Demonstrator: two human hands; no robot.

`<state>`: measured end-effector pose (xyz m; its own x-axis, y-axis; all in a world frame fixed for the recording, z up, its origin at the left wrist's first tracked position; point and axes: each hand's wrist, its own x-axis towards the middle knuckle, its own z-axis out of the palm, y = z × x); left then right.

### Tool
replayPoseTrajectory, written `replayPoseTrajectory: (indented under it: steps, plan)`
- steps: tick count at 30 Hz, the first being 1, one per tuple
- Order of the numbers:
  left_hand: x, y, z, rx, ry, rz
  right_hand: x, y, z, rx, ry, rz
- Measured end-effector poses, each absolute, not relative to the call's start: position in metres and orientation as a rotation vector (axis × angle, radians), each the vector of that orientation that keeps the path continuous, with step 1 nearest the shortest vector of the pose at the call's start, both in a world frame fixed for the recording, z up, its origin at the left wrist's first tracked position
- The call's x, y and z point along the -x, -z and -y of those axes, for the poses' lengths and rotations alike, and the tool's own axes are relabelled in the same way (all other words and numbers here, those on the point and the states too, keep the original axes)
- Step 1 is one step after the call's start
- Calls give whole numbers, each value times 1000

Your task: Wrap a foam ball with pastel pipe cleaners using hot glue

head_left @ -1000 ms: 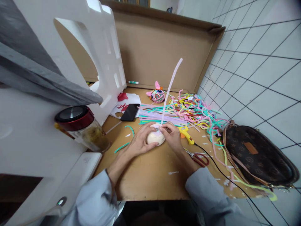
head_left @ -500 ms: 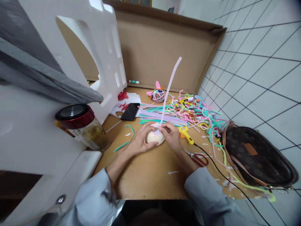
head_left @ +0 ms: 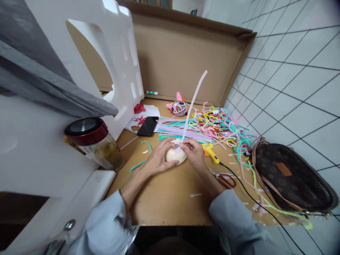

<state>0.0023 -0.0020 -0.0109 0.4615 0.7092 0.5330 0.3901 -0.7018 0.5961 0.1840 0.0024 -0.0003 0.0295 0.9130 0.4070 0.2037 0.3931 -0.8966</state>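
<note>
My left hand (head_left: pixel 161 156) is wrapped around the left side of a whitish ball (head_left: pixel 175 156) above the cardboard surface. A lilac pipe cleaner (head_left: pixel 191 106) curls around a spot on top of the ball, and its long free end sticks up and leans right. The thumb and fingers of my right hand (head_left: pixel 193 151) pinch this pipe cleaner close against the ball. My fingers hide part of the coil. Just right of my right hand lies a yellow glue gun (head_left: pixel 211 153), with red-handled scissors (head_left: pixel 225 180) nearer to me.
Straight pipe cleaners (head_left: pixel 183 131) and a tangled heap of them (head_left: pixel 225 124) lie behind my hands. A pink-eared craft ball (head_left: pixel 179 107) stands farther back. Left are a phone (head_left: pixel 148 126) and a lidded jar (head_left: pixel 95 141); right, a brown bag (head_left: pixel 294 177) and the glue gun's cord.
The free end of the lilac pipe cleaner has tipped slightly lower and to the right. Both hands keep nearly the same grip on the ball and pipe cleaner.
</note>
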Motion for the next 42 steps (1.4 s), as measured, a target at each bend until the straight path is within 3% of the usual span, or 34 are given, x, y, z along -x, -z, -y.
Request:
replayPoseTrajectory:
  steps: [42]
  plan:
    - [-5, 17, 2, -2133, -1130, -973, -187, 1, -5, 1065, -812, 1411]
